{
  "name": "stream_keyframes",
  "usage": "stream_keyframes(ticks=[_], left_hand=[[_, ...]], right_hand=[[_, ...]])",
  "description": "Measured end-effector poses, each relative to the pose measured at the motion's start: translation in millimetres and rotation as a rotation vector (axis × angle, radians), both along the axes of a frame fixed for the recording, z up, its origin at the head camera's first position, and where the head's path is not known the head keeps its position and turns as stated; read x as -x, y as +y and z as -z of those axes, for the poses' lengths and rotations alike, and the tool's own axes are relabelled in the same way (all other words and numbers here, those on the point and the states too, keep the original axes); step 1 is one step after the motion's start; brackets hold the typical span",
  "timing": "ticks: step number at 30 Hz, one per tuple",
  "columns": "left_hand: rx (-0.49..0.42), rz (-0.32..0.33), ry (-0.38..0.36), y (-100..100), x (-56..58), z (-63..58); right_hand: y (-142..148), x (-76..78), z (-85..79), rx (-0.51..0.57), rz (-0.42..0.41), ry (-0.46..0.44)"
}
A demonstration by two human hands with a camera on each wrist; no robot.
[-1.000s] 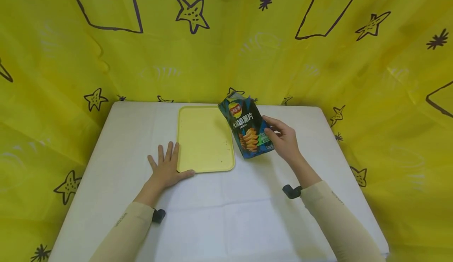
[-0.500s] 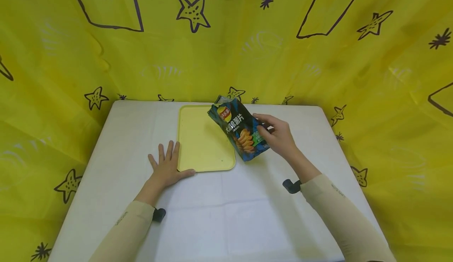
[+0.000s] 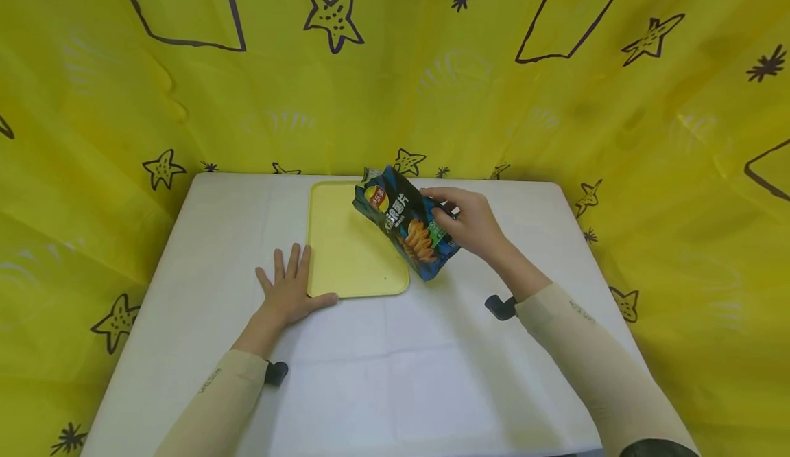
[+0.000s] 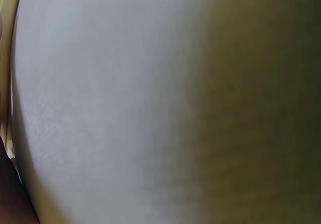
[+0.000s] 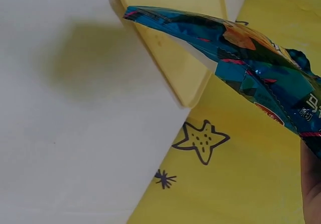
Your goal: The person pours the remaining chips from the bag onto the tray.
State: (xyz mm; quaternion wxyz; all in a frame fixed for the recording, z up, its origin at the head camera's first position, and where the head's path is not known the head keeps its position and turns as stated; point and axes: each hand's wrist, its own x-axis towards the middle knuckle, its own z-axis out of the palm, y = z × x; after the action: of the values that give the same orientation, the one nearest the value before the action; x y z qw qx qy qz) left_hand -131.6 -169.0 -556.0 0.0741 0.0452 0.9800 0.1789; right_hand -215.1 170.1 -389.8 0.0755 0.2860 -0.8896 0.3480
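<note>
My right hand [image 3: 467, 218] pinches the right edge of a dark blue chip bag [image 3: 404, 220], thumb on the front. The bag is tilted, its torn-looking top leaning left over a yellow tray [image 3: 336, 251]. In the right wrist view the bag [image 5: 241, 58] hangs above the tray [image 5: 175, 66] and casts a shadow on the white tabletop. My left hand [image 3: 286, 292] lies with fingers spread at the tray's near left corner, thumb along the front edge. Small specks dot the tray near its front right. The left wrist view is mostly blurred white cloth.
A white cloth covers the table [image 3: 382, 388]. Behind and at both sides hangs a yellow curtain [image 3: 395, 86] with drawn stars, right up against the table's back edge. Dark wrist cameras [image 3: 501, 307] sit at both cuffs.
My right hand has carried the chip bag left over the tray, and the bag has tipped further to the left. The left hand has stayed in place.
</note>
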Motion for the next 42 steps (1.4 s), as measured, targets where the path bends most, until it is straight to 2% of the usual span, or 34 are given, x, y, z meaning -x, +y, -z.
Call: stream_keyframes(ticks=[7, 16, 29, 42], left_hand=[[-0.008, 0.005, -0.009, 0.1, 0.0, -1.0], [0.002, -0.003, -0.012, -0.9, 1.5, -0.4], [0.015, 0.003, -0.046, -1.5, 3.5, 2.0], [0.024, -0.004, -0.027, -2.0, 4.4, 4.0]], right_hand=[[-9.8, 7.1, -11.4, -0.068, -0.031, 0.017], [-16.5, 9.6, -25.4, -0.111, -0.037, -0.029], [-24.9, 15.6, -40.2, -0.221, -0.027, -0.080], [-36.4, 16.2, -49.6, -0.281, -0.039, -0.087]])
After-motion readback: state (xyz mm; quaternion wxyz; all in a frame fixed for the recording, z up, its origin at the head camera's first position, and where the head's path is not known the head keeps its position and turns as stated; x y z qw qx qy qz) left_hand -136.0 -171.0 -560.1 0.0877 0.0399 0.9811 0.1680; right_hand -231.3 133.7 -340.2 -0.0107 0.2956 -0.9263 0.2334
